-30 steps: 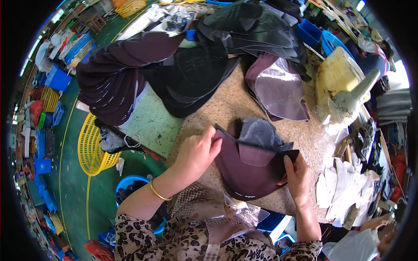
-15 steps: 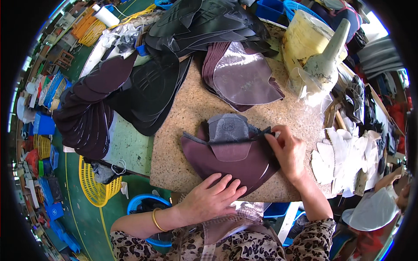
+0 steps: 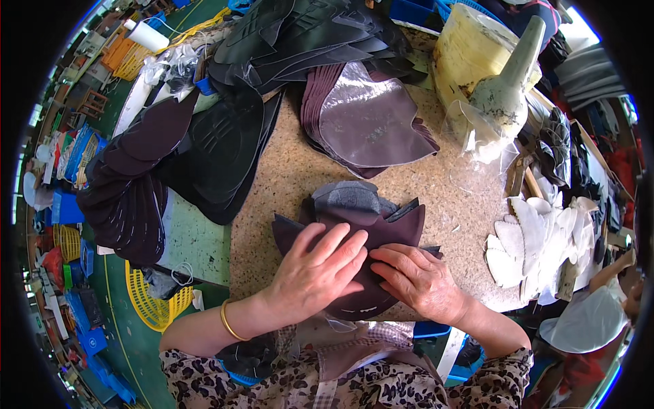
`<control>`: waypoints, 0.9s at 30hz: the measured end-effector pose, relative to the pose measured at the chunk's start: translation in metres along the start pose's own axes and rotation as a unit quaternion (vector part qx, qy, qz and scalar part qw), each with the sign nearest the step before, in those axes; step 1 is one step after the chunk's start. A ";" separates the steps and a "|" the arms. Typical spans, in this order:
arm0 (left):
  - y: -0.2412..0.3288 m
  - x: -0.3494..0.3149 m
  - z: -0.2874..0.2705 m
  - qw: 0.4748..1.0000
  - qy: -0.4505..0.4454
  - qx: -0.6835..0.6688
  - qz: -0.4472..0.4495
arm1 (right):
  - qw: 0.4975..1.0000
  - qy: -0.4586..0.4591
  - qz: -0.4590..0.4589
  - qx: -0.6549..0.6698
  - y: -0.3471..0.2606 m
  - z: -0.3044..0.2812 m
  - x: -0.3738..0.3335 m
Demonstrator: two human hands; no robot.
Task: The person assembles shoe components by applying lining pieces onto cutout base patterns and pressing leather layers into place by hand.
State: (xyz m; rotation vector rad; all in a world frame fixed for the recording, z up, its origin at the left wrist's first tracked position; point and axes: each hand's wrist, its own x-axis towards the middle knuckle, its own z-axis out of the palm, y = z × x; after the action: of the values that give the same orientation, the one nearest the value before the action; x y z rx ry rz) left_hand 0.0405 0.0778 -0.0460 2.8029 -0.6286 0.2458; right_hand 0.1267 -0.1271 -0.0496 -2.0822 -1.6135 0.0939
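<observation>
A dark maroon shoe upper piece point(image 3: 402, 230) with grey fabric lining lies in front of me on a speckled board. Its grey padded tongue point(image 3: 346, 198) stands up at the far side, and pointed corners stick out left and right. My left hand point(image 3: 319, 273) rests over the piece's left half, fingers spread and holding nothing. Against the right half, my right hand point(image 3: 419, 281) has its fingers bent and pressed together on the material; its thumb is hidden. The hands cover much of the piece's middle.
Beyond the piece lies a stack of maroon cut pieces point(image 3: 368, 123). Black pieces point(image 3: 221, 150) and fanned maroon pieces point(image 3: 133, 184) are at the left. A yellowed block point(image 3: 473, 51) with a pale cone-shaped form point(image 3: 507, 88) stands far right, near white cut pieces point(image 3: 531, 245). A yellow basket point(image 3: 153, 307) sits lower left.
My right hand has left the piece's right corner and come inward and nearer. My left hand has moved up onto the piece, fingers spread. The maroon material now stands folded up before the tongue.
</observation>
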 end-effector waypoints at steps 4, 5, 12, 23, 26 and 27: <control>-0.024 0.022 -0.004 0.985 0.067 -0.127 -0.092 | 1.000 -0.017 -0.003 0.006 0.003 -0.001 -0.001; -0.028 0.028 -0.005 0.983 0.058 -0.128 -0.117 | 1.000 -0.021 -0.003 0.006 0.003 -0.002 0.000; -0.046 0.040 0.011 0.980 0.050 -0.117 -0.150 | 0.999 -0.038 0.007 0.000 0.002 -0.002 0.001; -0.046 0.044 0.016 0.951 0.131 -0.226 -0.165 | 0.998 -0.053 0.009 -0.013 0.001 -0.004 0.000; -0.048 0.044 0.024 0.964 0.153 -0.171 -0.133 | 0.998 -0.063 0.004 -0.030 0.003 -0.004 0.001; -0.049 0.045 0.026 0.964 0.154 -0.171 -0.134 | 0.997 -0.074 -0.001 -0.032 0.004 -0.005 0.002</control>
State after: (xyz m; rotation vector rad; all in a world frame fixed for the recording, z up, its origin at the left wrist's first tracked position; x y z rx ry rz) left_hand 0.1047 0.0954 -0.0708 2.4101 -0.1938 0.4576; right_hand 0.1324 -0.1273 -0.0467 -2.1677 -1.7252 0.2030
